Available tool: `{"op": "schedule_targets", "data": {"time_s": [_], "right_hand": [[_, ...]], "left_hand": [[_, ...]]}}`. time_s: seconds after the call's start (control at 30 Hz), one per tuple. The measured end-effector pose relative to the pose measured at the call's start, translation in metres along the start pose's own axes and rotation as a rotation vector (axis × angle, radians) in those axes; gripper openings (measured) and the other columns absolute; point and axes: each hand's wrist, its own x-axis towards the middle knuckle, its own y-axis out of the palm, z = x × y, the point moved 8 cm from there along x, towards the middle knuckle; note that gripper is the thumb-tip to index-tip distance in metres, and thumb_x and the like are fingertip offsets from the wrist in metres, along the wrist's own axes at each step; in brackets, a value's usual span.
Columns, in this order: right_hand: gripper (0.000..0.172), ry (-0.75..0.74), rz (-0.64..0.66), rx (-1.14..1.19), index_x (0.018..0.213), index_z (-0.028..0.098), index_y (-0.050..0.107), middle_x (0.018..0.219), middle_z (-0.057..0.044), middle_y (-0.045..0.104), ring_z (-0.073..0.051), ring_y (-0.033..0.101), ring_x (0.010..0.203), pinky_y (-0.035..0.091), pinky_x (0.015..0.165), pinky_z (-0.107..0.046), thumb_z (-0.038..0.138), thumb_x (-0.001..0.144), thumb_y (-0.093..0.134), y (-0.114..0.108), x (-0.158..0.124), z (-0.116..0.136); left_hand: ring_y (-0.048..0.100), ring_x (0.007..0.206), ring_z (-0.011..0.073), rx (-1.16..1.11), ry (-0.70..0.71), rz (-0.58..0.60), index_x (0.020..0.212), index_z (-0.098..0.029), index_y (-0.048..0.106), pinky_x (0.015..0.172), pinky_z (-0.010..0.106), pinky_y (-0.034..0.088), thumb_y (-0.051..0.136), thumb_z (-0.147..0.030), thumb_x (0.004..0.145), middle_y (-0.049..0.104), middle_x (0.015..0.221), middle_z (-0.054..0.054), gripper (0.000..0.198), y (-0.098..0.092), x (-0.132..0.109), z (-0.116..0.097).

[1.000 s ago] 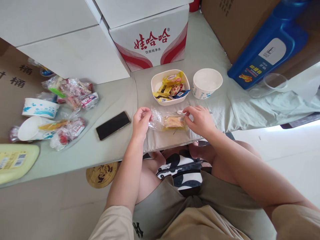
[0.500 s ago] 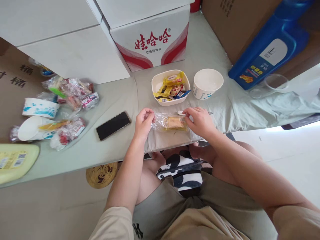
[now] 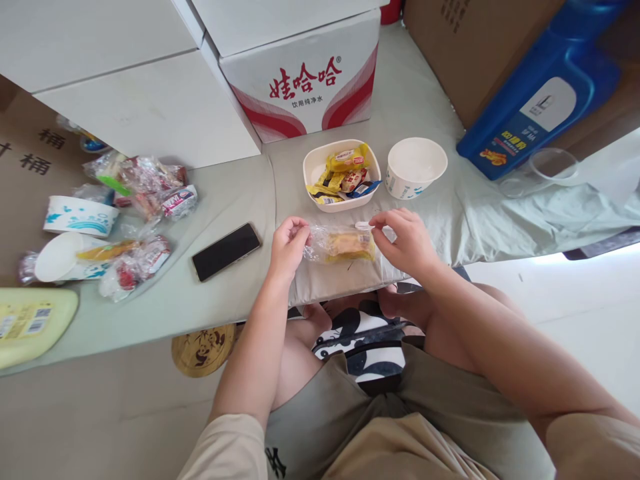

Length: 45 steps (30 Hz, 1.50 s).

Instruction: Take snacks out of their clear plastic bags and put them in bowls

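A clear plastic bag point(image 3: 340, 244) with a yellow wrapped snack inside lies on the pale green cloth point(image 3: 450, 213) in front of me. My left hand point(image 3: 289, 245) pinches the bag's left end with closed fingers. My right hand point(image 3: 407, 239) pinches its right end, beside a small white clip or tab point(image 3: 364, 226). Just beyond the bag stands a cream square bowl point(image 3: 314, 167) filled with several wrapped snacks, and to its right an empty white paper bowl point(image 3: 416, 167).
A black phone point(image 3: 226, 251) lies left of my hands. Further left are wrapped snack bags point(image 3: 145, 183), paper bowls point(image 3: 80, 215) and a yellow lid point(image 3: 30, 323). White cartons point(image 3: 300, 73) stand behind, a blue jug point(image 3: 545, 87) and a clear cup point(image 3: 550, 163) at right.
Both hands have drawn the bag's ends slightly inward and upward; my right hand has lifted a little off the cloth. Everything else stays put.
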Motion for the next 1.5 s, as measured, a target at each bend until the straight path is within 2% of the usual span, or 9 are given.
{"op": "schedule_targets", "data": {"time_s": [0.23,0.4,0.53,0.67,0.87,1.03,1.23,1.4,1.5], "right_hand": [[0.017,0.074,-0.129,0.037,0.101,0.024,0.065,0.092,-0.007,0.074,-0.027,0.069,0.092,0.05,0.086,-0.043,0.026,0.089,0.053,-0.019,0.002,-0.012],[0.039,0.038,0.066,0.024,0.124,0.022,0.063,0.114,-0.009,0.075,-0.024,0.07,0.087,0.049,0.084,-0.042,0.032,0.086,0.061,0.001,-0.001,-0.011],[0.023,-0.011,0.189,-0.017,0.108,0.023,0.072,0.085,-0.004,0.077,-0.019,0.064,0.07,0.044,0.077,-0.037,0.03,0.091,0.058,0.013,-0.003,-0.01],[0.02,-0.14,0.069,-0.068,0.085,0.023,0.074,0.082,-0.006,0.074,-0.023,0.065,0.082,0.042,0.076,-0.038,0.029,0.094,0.057,0.0,-0.002,0.004],[0.01,-0.252,-0.177,-0.117,0.083,0.026,0.07,0.103,-0.004,0.077,-0.027,0.066,0.113,0.042,0.099,-0.046,0.023,0.091,0.064,-0.031,-0.009,0.027],[0.017,-0.262,0.129,0.068,0.089,0.022,0.069,0.086,-0.004,0.075,-0.015,0.068,0.072,0.047,0.067,-0.029,0.024,0.095,0.053,-0.021,-0.02,0.03],[0.033,-0.08,0.687,0.182,0.106,0.022,0.073,0.067,0.0,0.071,-0.015,0.061,0.056,0.041,0.059,-0.028,0.039,0.099,0.045,0.013,-0.036,0.016],[0.032,0.02,0.592,-0.064,0.112,0.025,0.075,0.079,-0.002,0.077,-0.019,0.066,0.067,0.037,0.059,-0.031,0.035,0.094,0.051,0.018,-0.028,0.005],[0.032,0.057,0.578,-0.162,0.116,0.027,0.073,0.079,-0.001,0.076,-0.019,0.065,0.068,0.032,0.057,-0.031,0.037,0.09,0.058,0.023,-0.027,0.006]], "left_hand": [[0.054,0.052,0.0098,0.0,0.029,0.022,0.074,-0.02,0.06,0.054,0.021,0.044,0.067,-0.024,0.075,0.06,0.057,-0.004,0.008,0.001,0.001,0.002],[0.056,0.056,0.0101,0.031,0.042,0.075,0.079,-0.02,0.064,0.055,0.021,0.045,0.076,-0.037,0.072,0.062,0.063,-0.003,0.022,0.003,0.001,0.002],[0.056,0.059,0.0099,0.106,0.123,0.062,0.078,-0.019,0.067,0.056,0.021,0.045,0.085,-0.033,0.061,0.065,0.067,-0.002,0.029,-0.004,0.001,-0.006],[0.057,0.062,0.0105,0.037,0.257,0.0,0.073,-0.019,0.067,0.059,0.022,0.047,0.083,-0.035,0.062,0.065,0.067,-0.001,0.025,-0.018,-0.001,-0.019],[0.062,0.066,0.012,0.027,0.347,0.21,0.067,-0.018,0.067,0.062,0.023,0.05,0.082,-0.028,0.065,0.067,0.07,0.001,0.018,-0.014,-0.011,-0.034],[0.053,0.041,0.0089,0.016,0.105,0.414,0.064,-0.018,0.066,0.042,0.022,0.041,0.081,-0.028,0.062,0.069,0.063,0.002,0.018,-0.009,-0.021,-0.025],[0.037,0.03,0.0059,0.015,-0.074,0.512,0.061,-0.017,0.069,0.033,0.022,0.023,0.08,-0.046,0.062,0.068,0.055,0.007,0.031,-0.008,-0.028,-0.013],[0.055,0.054,0.0102,0.064,0.117,0.219,0.076,-0.019,0.07,0.051,0.021,0.042,0.083,-0.042,0.062,0.068,0.067,0.002,0.03,-0.016,-0.014,-0.025],[0.065,0.085,0.0174,0.35,0.13,0.425,0.093,-0.022,0.075,0.073,0.026,0.051,0.089,-0.04,0.056,0.072,0.096,0.006,0.043,0.009,-0.025,-0.023]]}}
